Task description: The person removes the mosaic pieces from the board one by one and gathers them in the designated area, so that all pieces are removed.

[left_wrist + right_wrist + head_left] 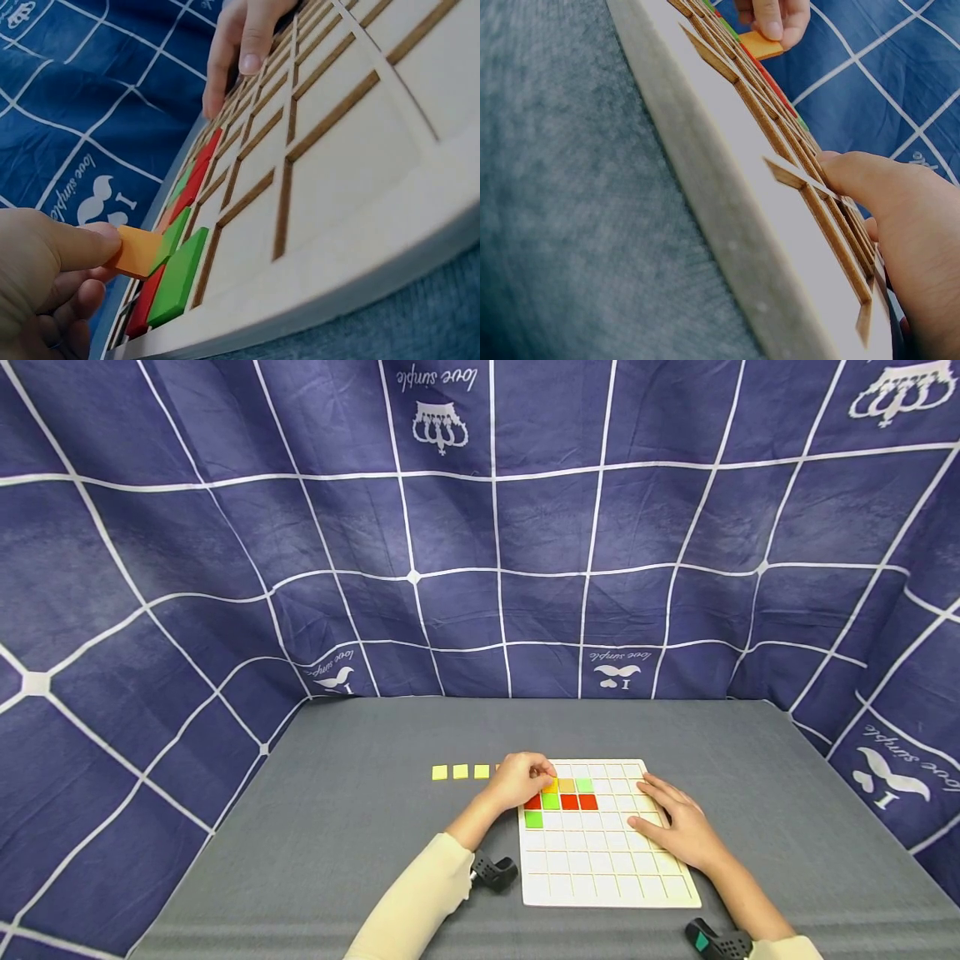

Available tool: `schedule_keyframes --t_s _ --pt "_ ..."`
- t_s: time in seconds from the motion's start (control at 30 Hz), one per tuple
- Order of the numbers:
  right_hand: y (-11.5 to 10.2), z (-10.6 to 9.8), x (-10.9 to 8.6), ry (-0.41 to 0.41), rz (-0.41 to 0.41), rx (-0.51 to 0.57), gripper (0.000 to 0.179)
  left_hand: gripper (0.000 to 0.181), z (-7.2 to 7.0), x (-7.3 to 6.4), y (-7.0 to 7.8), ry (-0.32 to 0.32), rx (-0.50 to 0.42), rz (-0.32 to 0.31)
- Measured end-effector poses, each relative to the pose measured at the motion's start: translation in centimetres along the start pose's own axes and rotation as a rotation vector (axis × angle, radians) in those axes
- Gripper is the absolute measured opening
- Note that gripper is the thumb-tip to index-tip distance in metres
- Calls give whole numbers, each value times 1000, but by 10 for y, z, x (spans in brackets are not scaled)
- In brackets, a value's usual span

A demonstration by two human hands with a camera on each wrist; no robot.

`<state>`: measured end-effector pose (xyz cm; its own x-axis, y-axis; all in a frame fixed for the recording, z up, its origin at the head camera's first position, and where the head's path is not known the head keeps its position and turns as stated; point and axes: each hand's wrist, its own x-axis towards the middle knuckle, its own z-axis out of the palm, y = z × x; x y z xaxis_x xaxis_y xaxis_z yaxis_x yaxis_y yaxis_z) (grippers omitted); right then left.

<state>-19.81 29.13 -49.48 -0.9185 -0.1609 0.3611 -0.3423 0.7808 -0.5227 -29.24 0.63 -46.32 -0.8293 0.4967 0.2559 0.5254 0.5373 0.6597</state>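
Head: orange tile in left hand

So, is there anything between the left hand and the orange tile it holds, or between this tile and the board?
Nothing visible: the left hand pinches the orange tile directly, and no obstacle shows between it and the board. What lies beneath is hidden.

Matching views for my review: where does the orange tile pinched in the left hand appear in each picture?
Head: orange tile, lower half, slightly right of centre.
Left wrist: orange tile, lower half, left of centre.
Right wrist: orange tile, near the top edge, slightly right of centre.
Shared landmark: the gridded board.
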Motion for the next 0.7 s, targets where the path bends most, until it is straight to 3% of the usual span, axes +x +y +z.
schedule_keyframes --t_s 0.27,0.7 --pt "1 1 0 0 -2 -6 65 4 -9 -4 -1 5 -80 -11" --pt "5 2 0 -2 -13 -5 66 5 -23 -13 -11 16 -65 -10"
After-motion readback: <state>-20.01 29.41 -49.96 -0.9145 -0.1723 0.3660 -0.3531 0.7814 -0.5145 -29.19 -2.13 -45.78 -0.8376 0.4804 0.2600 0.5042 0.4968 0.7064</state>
